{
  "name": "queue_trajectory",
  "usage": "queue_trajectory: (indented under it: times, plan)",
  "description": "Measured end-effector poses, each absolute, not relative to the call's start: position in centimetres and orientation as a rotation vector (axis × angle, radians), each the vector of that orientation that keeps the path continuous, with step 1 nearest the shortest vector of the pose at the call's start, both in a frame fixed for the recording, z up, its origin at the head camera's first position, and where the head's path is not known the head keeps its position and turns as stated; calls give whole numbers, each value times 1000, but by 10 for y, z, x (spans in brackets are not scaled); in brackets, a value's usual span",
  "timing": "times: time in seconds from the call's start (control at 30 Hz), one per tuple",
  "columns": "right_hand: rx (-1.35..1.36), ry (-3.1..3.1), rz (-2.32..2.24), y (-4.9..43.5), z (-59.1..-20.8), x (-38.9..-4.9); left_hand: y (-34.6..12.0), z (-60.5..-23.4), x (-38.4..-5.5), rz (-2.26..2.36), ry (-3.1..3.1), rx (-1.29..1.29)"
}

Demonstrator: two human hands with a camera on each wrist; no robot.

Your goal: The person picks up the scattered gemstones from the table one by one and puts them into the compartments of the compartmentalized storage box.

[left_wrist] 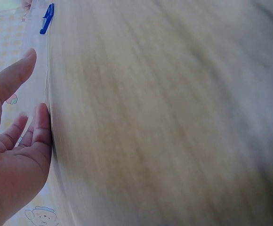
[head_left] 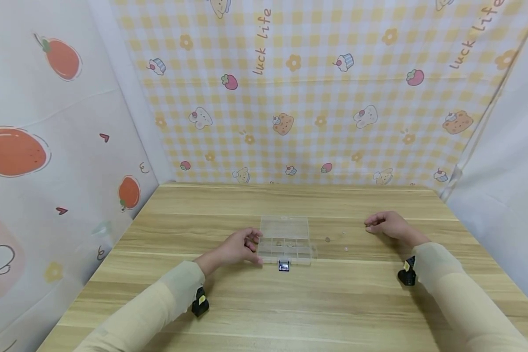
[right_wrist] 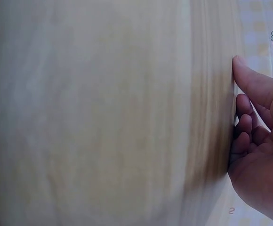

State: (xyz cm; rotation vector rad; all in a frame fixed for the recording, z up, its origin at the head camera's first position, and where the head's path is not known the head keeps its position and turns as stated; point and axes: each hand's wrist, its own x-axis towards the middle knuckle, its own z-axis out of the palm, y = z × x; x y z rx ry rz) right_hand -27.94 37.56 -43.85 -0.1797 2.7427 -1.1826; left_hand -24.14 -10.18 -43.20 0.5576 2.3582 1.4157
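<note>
A clear plastic compartment box lies on the wooden table with its lid folded back flat behind it. A dark blue latch sticks out from its front edge, and a few tiny pieces lie in its back compartments. My left hand is at the box's left side, thumb near the front corner and fingers along the side, loosely bent. My right hand rests low on the table to the right, fingers loosely curled, with nothing visible between them. In the right wrist view, its thumb is extended at the tabletop.
Between the box and my right hand lie a small brownish round piece, a tiny pale piece and a tiny pinkish piece. A checked cloth hangs behind the table, with pale cloths at both sides.
</note>
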Motion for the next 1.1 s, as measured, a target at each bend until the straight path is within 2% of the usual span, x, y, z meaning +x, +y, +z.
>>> queue_trajectory:
  times: [1.1]
  plan:
    - [-146,2741,-1203,361,-428,-270,-102,-437,-245,1410,2372,545]
